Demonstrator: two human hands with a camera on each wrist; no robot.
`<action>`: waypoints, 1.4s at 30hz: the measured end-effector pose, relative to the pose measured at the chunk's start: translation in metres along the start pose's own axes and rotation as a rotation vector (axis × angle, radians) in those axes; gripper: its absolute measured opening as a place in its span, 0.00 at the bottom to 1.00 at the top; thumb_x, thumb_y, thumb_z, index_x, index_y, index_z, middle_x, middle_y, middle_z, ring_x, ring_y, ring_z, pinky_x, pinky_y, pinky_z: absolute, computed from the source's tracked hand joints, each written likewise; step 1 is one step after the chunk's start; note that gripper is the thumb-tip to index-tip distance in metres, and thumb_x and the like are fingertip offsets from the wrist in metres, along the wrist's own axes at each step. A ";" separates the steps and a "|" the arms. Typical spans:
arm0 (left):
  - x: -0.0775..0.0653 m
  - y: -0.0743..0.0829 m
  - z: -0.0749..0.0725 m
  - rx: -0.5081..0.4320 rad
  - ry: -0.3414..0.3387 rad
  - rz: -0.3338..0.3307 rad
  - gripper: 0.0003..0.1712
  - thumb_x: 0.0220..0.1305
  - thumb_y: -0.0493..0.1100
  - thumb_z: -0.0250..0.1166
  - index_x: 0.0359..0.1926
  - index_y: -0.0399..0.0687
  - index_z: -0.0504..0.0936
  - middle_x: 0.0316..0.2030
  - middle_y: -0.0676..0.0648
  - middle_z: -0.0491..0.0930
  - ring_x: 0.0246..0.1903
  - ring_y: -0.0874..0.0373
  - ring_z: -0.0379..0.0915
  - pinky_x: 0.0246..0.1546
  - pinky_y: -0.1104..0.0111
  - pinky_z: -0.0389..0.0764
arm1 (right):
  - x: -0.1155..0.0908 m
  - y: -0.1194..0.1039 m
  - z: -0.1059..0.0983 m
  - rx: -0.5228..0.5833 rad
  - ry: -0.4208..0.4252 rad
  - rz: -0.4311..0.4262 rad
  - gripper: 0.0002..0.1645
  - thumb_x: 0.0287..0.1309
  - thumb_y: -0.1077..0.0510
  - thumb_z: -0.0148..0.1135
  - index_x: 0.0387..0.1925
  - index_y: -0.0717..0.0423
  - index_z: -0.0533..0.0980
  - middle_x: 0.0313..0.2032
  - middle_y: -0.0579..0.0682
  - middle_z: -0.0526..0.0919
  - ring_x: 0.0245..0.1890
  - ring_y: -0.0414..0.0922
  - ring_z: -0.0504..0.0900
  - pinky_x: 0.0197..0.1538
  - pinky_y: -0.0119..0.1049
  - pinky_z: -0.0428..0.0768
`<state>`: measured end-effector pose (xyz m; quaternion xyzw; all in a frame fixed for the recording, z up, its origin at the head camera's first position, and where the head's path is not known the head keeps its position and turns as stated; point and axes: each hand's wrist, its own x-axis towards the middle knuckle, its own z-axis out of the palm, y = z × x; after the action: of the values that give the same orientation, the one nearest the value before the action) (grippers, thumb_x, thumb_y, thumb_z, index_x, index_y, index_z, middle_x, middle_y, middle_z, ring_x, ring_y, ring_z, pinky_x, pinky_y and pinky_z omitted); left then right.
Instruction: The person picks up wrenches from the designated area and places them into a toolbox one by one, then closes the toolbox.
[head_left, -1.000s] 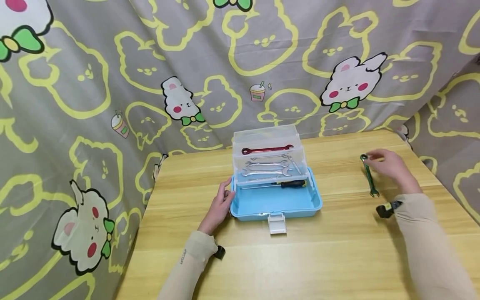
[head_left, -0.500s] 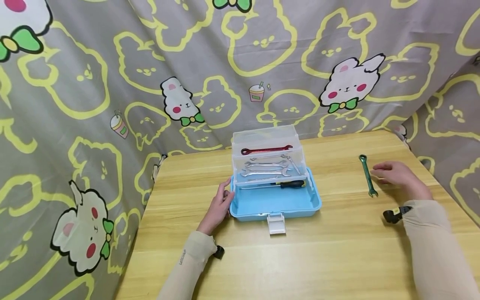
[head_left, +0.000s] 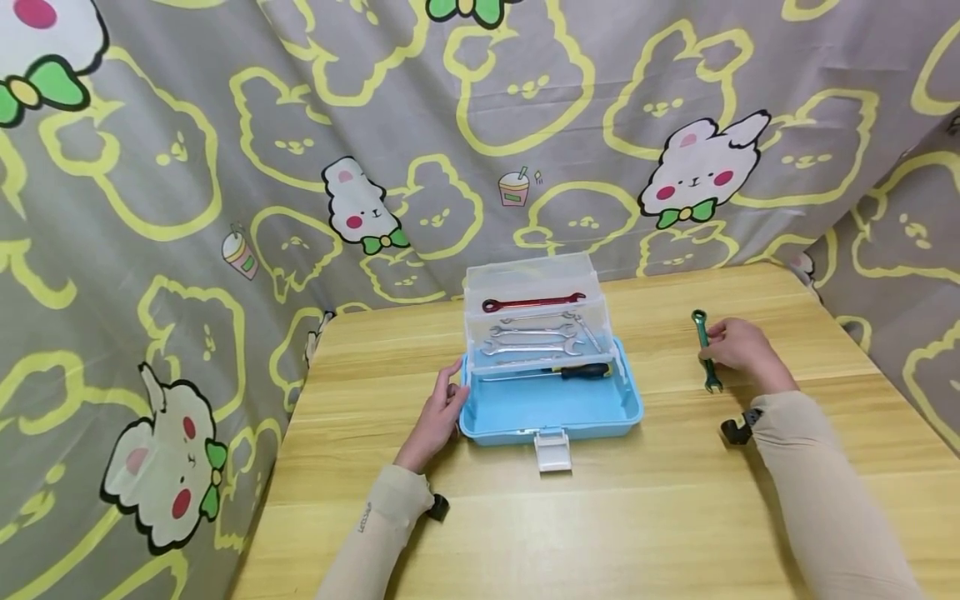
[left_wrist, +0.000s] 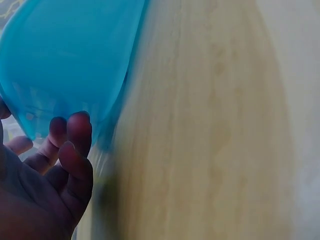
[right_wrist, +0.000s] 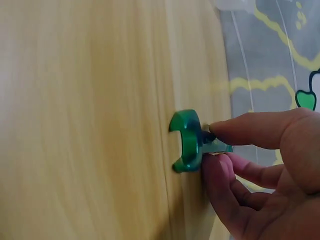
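My right hand [head_left: 738, 346] pinches a green combination wrench [head_left: 702, 342] near its middle, right of the toolbox. In the right wrist view, the thumb and fingers close on its shaft, with the open-end head [right_wrist: 189, 142] facing the camera. My left hand [head_left: 438, 408] rests against the left side of a light blue toolbox [head_left: 517, 432], its fingers loosely bent at the wall in the left wrist view. Inside the opened toolbox, a red wrench [head_left: 534, 303] and several silver wrenches [head_left: 528, 347] lie in clear stepped trays. A black-handled screwdriver [head_left: 585, 371] lies below them.
The toolbox's white latch [head_left: 553, 454] hangs down at its front. All of this stands on a wood-grain table [head_left: 585, 533]. A grey curtain [head_left: 435, 100] with cartoon prints hangs behind and beside the table.
My right hand let go of the green wrench and drew back right, then took hold of it again lower down. The wrench has shifted left. My left hand has stayed at the toolbox.
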<state>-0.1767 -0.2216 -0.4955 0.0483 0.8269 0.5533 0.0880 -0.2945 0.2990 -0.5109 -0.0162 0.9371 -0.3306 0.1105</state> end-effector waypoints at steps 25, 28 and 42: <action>-0.001 0.000 0.001 0.015 0.000 0.000 0.32 0.84 0.47 0.49 0.82 0.53 0.53 0.40 0.37 0.78 0.26 0.38 0.73 0.23 0.61 0.79 | 0.006 0.006 0.011 0.142 0.000 0.054 0.24 0.62 0.54 0.70 0.51 0.70 0.81 0.36 0.54 0.86 0.29 0.44 0.81 0.32 0.37 0.81; -0.001 0.000 0.000 0.010 0.000 -0.003 0.32 0.84 0.48 0.49 0.82 0.53 0.53 0.41 0.36 0.78 0.26 0.38 0.72 0.24 0.60 0.79 | 0.006 0.005 0.011 0.137 -0.007 0.044 0.25 0.63 0.54 0.69 0.53 0.70 0.80 0.40 0.58 0.86 0.31 0.45 0.81 0.33 0.37 0.81; -0.001 0.000 -0.001 0.020 -0.014 -0.005 0.32 0.84 0.49 0.48 0.82 0.53 0.52 0.40 0.36 0.77 0.28 0.32 0.73 0.25 0.57 0.81 | 0.001 -0.014 0.006 0.451 -0.165 0.071 0.26 0.77 0.61 0.53 0.64 0.77 0.65 0.35 0.51 0.84 0.31 0.40 0.84 0.36 0.34 0.86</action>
<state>-0.1758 -0.2226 -0.4947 0.0509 0.8320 0.5442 0.0946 -0.2950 0.2843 -0.5076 0.0150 0.8273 -0.5251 0.1992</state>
